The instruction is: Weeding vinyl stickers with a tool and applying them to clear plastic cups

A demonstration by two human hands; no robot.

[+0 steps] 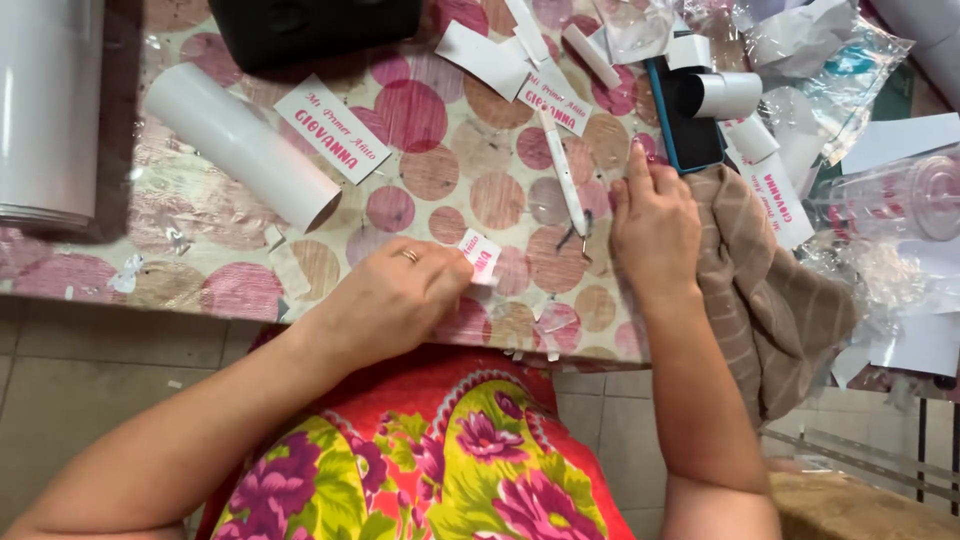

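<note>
My left hand (pixel 400 295), with a ring on one finger, pinches a small white sticker with pink lettering (pixel 480 255) just above the table's front edge. My right hand (pixel 655 225) lies flat, fingers together, partly on the dotted tablecloth (pixel 440 170) and partly on a beige striped cloth (pixel 770 290). A thin white tool with a metal tip (pixel 565 180) lies between my two hands.
A white roll (pixel 245 145) lies at left. White labels with pink lettering (pixel 335 130) are scattered about. A blue-cased phone (pixel 690 125), a small white roll (pixel 725 95), clear wrapping (pixel 830 60), a clear cup (pixel 900 195) and a black device (pixel 310 25) stand around.
</note>
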